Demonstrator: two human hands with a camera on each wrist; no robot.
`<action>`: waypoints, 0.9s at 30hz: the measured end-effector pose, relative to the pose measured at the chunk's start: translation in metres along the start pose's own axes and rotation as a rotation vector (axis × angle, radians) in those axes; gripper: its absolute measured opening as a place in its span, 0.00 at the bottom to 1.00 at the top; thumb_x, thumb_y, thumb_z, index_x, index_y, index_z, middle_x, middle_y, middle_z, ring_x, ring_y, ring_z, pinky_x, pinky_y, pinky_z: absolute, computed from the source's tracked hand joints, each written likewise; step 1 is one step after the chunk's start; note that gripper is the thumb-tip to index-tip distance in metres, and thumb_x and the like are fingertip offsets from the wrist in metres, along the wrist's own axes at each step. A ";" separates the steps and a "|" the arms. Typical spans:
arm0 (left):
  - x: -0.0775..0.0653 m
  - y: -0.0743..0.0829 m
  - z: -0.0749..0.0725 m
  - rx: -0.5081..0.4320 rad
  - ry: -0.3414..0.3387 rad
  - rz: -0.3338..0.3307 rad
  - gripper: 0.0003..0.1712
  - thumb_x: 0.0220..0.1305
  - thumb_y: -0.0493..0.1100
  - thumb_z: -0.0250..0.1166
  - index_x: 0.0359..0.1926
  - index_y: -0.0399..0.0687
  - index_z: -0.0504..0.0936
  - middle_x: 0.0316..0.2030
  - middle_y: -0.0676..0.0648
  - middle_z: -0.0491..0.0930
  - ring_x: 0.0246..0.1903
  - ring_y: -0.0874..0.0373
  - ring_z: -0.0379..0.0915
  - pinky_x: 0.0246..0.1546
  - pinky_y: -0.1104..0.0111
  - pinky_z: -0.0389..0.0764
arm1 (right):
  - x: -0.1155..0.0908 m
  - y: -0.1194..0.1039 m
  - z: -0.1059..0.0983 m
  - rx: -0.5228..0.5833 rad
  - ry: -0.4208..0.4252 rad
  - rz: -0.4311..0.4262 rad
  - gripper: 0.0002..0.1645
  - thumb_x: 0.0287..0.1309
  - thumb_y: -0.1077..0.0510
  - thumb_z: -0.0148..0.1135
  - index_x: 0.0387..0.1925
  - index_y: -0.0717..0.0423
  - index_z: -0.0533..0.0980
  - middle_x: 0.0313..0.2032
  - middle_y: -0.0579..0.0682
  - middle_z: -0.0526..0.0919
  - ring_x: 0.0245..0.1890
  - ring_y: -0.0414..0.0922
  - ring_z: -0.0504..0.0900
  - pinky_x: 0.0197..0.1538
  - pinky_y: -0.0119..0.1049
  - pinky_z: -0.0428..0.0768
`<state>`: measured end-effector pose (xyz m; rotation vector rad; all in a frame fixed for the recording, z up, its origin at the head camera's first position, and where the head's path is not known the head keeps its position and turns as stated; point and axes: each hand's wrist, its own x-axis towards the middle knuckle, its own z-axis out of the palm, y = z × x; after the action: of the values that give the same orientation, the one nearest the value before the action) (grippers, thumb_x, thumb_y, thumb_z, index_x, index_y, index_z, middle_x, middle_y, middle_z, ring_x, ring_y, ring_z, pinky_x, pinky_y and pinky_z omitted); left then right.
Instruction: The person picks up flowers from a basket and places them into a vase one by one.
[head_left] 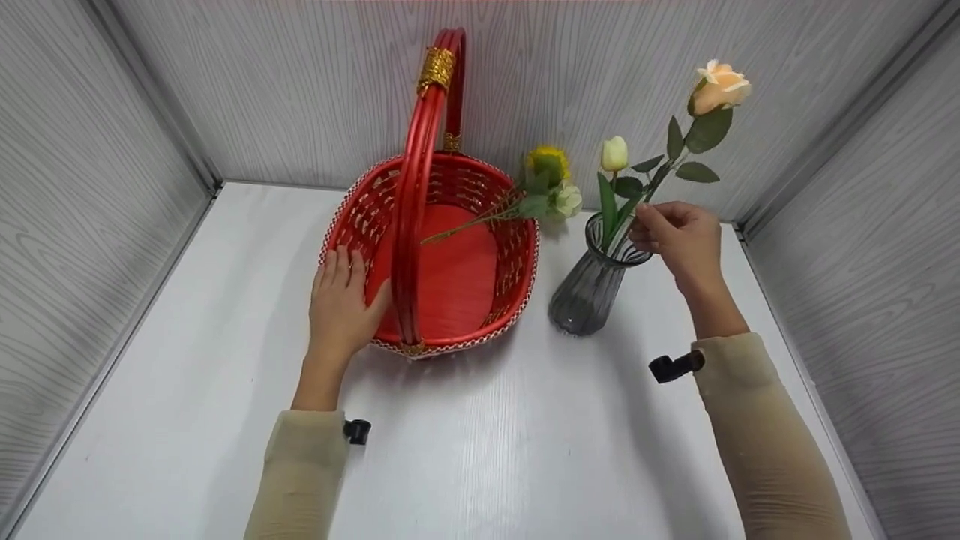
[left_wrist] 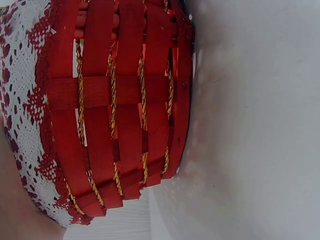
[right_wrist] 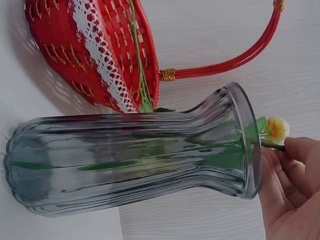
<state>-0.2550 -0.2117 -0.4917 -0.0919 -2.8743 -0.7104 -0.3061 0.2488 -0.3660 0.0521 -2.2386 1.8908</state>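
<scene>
My left hand rests over the left rim of a red woven basket with its fingers extended. The basket's lace-trimmed wall fills much of the left wrist view. At the right, my right hand pinches the stem of a peach rose between thumb and fingers, right at the mouth of a grey ribbed glass vase. The rose's head stands high above the hand, tilted to the right. A pale yellow tulip stands in the vase beside that stem. Through the glass, green stems show.
A yellow flower and a whitish flower lean over the basket's right rim, their stems inside. The tall red handle arches over the basket. Grained panels enclose the white table at the back and sides.
</scene>
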 end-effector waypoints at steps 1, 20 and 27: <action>0.000 0.000 0.000 -0.001 -0.003 -0.001 0.48 0.80 0.64 0.46 0.81 0.29 0.54 0.81 0.28 0.48 0.83 0.36 0.35 0.82 0.48 0.37 | 0.000 0.000 -0.001 -0.009 0.004 0.008 0.21 0.70 0.57 0.71 0.46 0.77 0.83 0.30 0.52 0.89 0.29 0.42 0.89 0.37 0.32 0.89; 0.001 -0.002 0.006 -0.012 0.029 0.015 0.48 0.79 0.63 0.48 0.80 0.28 0.56 0.80 0.27 0.50 0.82 0.35 0.37 0.82 0.47 0.38 | -0.013 0.002 -0.001 0.028 0.029 -0.006 0.19 0.69 0.59 0.72 0.41 0.77 0.83 0.28 0.52 0.88 0.26 0.42 0.87 0.35 0.32 0.89; 0.001 -0.001 0.005 -0.022 0.014 0.008 0.48 0.79 0.63 0.47 0.81 0.29 0.55 0.81 0.28 0.47 0.83 0.35 0.36 0.82 0.48 0.36 | -0.021 -0.002 0.014 0.053 -0.035 -0.061 0.22 0.70 0.59 0.70 0.43 0.81 0.81 0.28 0.52 0.88 0.27 0.42 0.88 0.36 0.34 0.89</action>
<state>-0.2570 -0.2105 -0.4961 -0.1006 -2.8522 -0.7379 -0.2871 0.2323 -0.3705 0.1601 -2.1830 1.9314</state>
